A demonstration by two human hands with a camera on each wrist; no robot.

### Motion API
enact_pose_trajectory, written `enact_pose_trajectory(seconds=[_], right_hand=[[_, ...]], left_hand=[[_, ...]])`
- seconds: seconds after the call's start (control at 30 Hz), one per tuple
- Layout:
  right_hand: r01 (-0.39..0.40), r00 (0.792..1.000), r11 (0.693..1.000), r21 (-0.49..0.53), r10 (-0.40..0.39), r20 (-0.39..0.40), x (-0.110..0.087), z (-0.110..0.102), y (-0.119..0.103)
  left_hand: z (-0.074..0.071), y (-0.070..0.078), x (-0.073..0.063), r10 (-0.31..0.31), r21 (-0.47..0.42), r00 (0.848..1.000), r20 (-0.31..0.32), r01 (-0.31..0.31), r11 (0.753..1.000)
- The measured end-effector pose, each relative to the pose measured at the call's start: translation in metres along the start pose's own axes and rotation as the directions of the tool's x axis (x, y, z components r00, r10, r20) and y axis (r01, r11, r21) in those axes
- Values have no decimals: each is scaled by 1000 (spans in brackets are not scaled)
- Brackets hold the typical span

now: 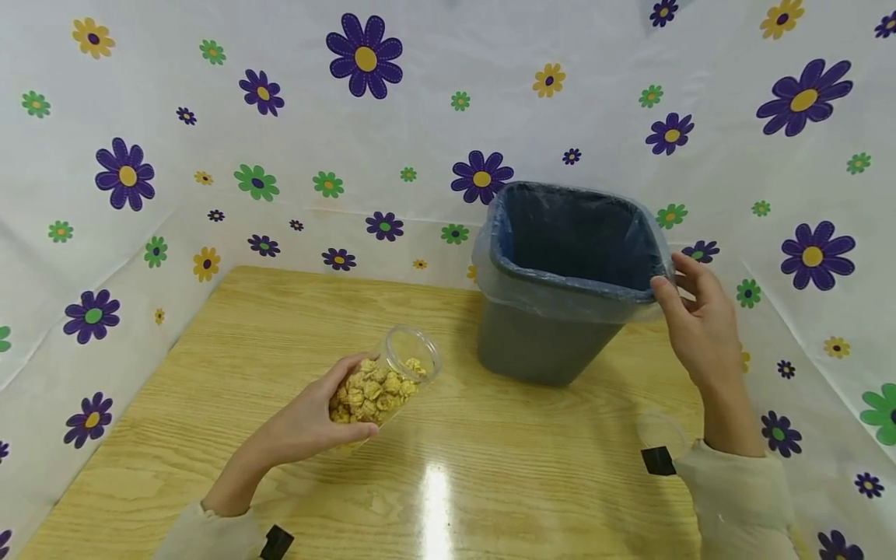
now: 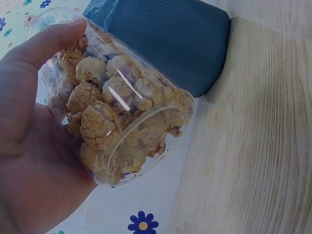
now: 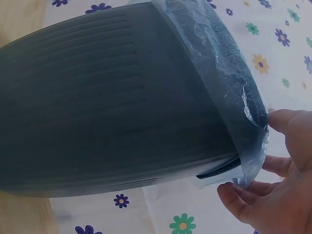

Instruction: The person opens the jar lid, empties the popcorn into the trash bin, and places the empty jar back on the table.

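Note:
My left hand (image 1: 308,424) grips a clear plastic jar (image 1: 413,354), thumb on one side and fingers round the other. The jar is tilted, its uncovered mouth toward the bin. Caramel-coloured popcorn (image 2: 100,122) fills much of it; in the left wrist view the jar's base faces the camera. At the right stands a dark grey trash can (image 1: 539,342) with a thin translucent bag (image 3: 219,63) folded over its rim. My right hand (image 1: 707,327) holds the rim's right corner, thumb on top and fingers outside against the bag.
A clear round lid (image 1: 661,434) lies on the wood-grain table (image 1: 280,327), near the right forearm. White sheets with printed flowers (image 1: 364,58) hang behind and at both sides. The trash can stands close to the back sheet.

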State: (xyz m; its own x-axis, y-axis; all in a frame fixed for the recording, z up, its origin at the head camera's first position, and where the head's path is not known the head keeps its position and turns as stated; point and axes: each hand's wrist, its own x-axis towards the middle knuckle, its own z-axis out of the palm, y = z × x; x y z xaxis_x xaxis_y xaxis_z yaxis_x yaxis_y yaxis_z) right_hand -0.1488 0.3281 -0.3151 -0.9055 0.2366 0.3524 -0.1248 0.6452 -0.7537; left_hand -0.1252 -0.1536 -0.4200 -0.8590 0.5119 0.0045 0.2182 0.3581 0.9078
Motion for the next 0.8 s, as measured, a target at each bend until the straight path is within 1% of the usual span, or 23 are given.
enact_pose_trajectory(seconds=[0.17,0.37,0.5,0.63,0.73,0.8], right_hand=[[-1,1000,1000,-19,1,28,-4,1,-2],[-14,998,1000,-27,15,60,-12,2,-1],[-13,998,1000,5,13,63,-15,3,1],[-19,998,999,47,16,66,-17,4,3],[-23,998,998,58,20,58,-19,6,4],[-24,998,998,59,21,51,-20,7,5]], left_hand=[[-1,-1,-1,6,22,1000,-4,-6,1000],[-3,-2,-2,21,14,1000,4,-21,1000],[-5,-1,-3,27,23,1000,-1,-27,999],[-8,0,-3,50,40,999,-4,-50,998],[-12,2,-2,68,50,998,-1,-67,996],[-16,4,-1,67,55,998,4,-67,996]])
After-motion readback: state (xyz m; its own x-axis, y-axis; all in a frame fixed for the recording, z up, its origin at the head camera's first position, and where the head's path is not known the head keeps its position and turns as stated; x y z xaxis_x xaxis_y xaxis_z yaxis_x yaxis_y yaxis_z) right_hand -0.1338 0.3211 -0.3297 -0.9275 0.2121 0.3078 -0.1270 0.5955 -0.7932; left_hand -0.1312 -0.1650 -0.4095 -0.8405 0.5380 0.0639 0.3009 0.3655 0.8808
